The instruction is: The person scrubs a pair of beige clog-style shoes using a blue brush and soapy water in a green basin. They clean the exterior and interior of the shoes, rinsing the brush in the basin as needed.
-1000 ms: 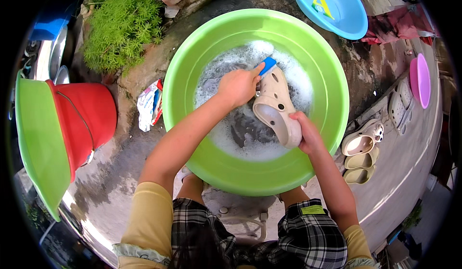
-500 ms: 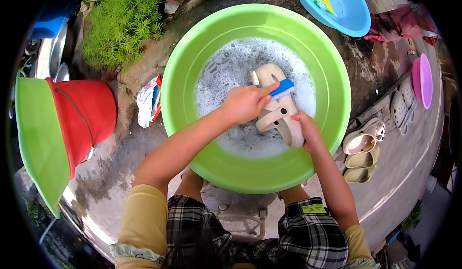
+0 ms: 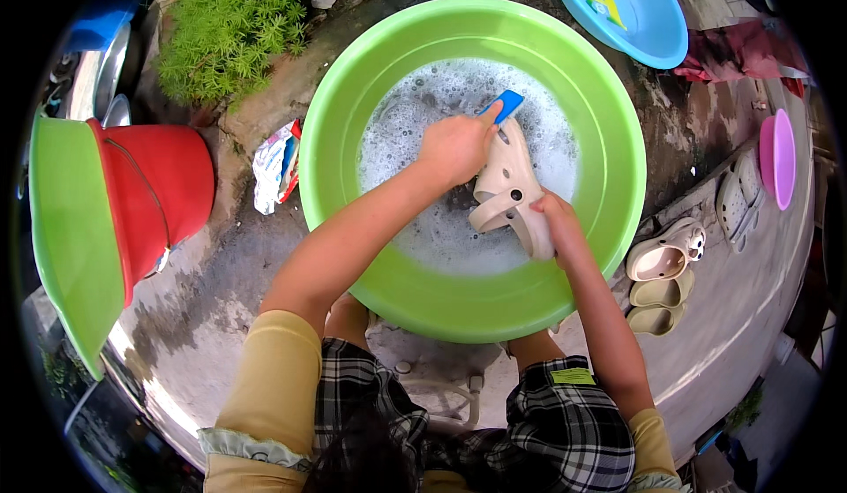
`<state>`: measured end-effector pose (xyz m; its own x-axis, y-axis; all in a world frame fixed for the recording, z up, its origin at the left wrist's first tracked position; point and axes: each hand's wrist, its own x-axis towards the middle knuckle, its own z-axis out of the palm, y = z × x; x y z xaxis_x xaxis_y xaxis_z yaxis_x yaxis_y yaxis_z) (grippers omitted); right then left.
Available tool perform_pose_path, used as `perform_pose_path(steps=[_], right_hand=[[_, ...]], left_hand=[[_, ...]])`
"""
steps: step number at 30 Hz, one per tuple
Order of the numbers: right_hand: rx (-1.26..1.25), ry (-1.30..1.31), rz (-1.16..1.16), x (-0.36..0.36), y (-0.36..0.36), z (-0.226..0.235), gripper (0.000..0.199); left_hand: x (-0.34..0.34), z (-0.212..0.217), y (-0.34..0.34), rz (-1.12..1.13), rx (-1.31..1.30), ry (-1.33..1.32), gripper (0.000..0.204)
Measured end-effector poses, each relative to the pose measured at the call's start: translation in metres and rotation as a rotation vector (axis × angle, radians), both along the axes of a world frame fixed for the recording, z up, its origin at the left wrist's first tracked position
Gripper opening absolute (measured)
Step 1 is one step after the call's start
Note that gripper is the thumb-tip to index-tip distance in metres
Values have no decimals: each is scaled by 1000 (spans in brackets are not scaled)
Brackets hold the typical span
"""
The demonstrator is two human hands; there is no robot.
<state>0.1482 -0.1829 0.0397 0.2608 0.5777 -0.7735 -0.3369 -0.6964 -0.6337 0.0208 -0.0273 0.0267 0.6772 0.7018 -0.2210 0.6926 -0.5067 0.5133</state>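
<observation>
Over a big green basin (image 3: 476,317) of sudsy water (image 3: 397,105), my right hand (image 3: 558,222) grips a beige clog (image 3: 513,175) by its heel end. The clog is tilted, toe pointing away from me, with its strap lying across the opening. My left hand (image 3: 454,149) is closed round a scrub brush with a blue back (image 3: 505,105), held at the clog's toe. The hand hides the brush's lower part, and its bristles do not show.
To the left stand a red bucket (image 3: 176,202) and a green tub (image 3: 75,228). A detergent packet (image 3: 275,167) lies beside the basin. At right are more clogs (image 3: 663,264), grey sandals (image 3: 739,195) and a purple basin (image 3: 778,158). A blue basin (image 3: 648,30) sits far right.
My left hand and the brush have slid away from me, from the clog's middle to its toe. The clog has turned more onto its side; my right hand still holds its heel.
</observation>
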Motion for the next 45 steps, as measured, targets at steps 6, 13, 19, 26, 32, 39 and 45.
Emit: perform_pose_path(steps=[6, 13, 19, 26, 32, 39, 45], right_hand=[[-5, -98, 27, -6, -2, 0, 59], [-24, -6, 19, 6, -2, 1, 58], [-10, 24, 43, 1, 4, 6, 58], [-27, -38, 18, 2, 0, -4, 61], [-56, 7, 4, 18, -8, -17, 58], [-73, 62, 6, 5, 0, -3, 58], [-92, 114, -59, 13, -3, -3, 58]], left_hand=[[-6, -2, -9, -36, 26, -74, 37], [-9, 14, -52, -274, 2, -150, 37], [-17, -18, 7, 47, 18, -37, 37], [-23, -5, -17, -37, 16, -115, 39], [-18, 6, -39, -119, -103, -164, 39], [-30, -24, 9, 97, 65, 15, 39], [-36, 9, -48, -172, -26, -196, 39]])
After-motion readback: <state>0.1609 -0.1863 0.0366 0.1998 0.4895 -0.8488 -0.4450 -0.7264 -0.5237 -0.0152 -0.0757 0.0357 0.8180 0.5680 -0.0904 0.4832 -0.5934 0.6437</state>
